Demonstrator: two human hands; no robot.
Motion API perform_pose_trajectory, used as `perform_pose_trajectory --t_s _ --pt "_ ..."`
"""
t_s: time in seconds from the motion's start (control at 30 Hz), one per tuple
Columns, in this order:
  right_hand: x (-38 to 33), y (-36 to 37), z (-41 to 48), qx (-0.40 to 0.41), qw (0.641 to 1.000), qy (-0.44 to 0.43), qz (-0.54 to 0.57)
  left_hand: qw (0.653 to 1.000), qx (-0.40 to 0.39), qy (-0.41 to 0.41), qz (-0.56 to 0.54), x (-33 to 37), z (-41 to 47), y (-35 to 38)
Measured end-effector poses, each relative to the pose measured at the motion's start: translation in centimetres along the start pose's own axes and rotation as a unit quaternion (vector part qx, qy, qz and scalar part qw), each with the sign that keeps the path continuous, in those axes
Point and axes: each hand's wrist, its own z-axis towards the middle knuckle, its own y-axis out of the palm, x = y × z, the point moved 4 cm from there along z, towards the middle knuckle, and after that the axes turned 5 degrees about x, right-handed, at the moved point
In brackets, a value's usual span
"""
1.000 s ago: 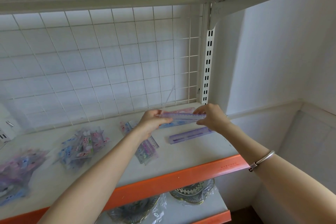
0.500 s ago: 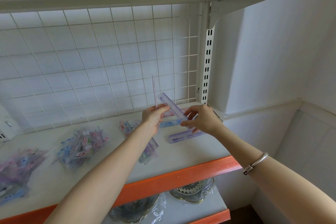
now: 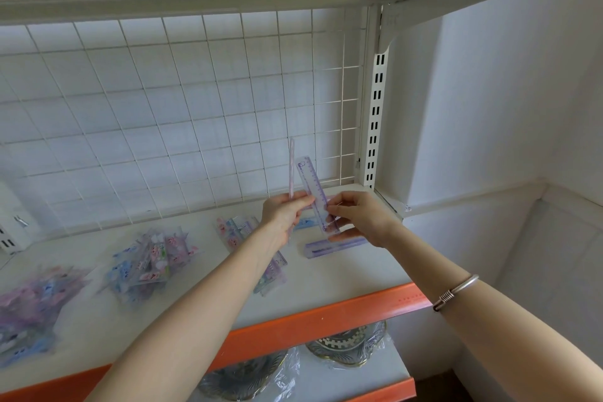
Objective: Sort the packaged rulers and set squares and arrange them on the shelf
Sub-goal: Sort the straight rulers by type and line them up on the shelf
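Above the white shelf (image 3: 342,274), my left hand (image 3: 282,214) grips a pink packaged ruler (image 3: 291,166) that stands upright, edge-on to me. My right hand (image 3: 360,217) pinches the lower end of a purple transparent ruler (image 3: 315,192), which tilts up and to the left. Below my right hand a purple ruler (image 3: 336,246) lies flat on the shelf. A blue packaged ruler (image 3: 305,223) shows between my hands. More packaged rulers (image 3: 241,232) lie under my left forearm.
Two heaps of packaged set squares lie on the shelf: one in the middle left (image 3: 153,258), one at the far left (image 3: 26,310). A white wire grid (image 3: 182,117) backs the shelf, with a slotted upright (image 3: 375,114) at the right. Wrapped dishes (image 3: 349,343) sit on the shelf below.
The rulers, held level between both hands a second ago, have been separated and turned upright: the pink one in my left hand, the purple one in my right.
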Motion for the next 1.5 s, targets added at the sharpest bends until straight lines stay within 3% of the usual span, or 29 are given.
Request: perform_pose_trajectory --t_s 0.43,0.83,1.27,1.5 --pt "-0.2 -0.4 0.5 0.018 1.000 -0.003 0.001 1.000 -0.026 0.010 0.005 1.0 -0.7 0.1" --pt "-0.2 -1.4 0.5 0.084 0.995 0.000 0.054 0.999 0.006 0.038 -0.007 1.0 -1.0 -0.3" --pt "-0.1 -2.7 1.0 0.086 0.994 -0.007 0.061 0.998 0.020 0.056 0.021 1.2 -0.9 -1.0" --pt "0.5 -5.1 1.8 0.134 0.978 0.013 -0.158 0.996 0.043 0.066 0.028 1.5 -0.2 -2.5"
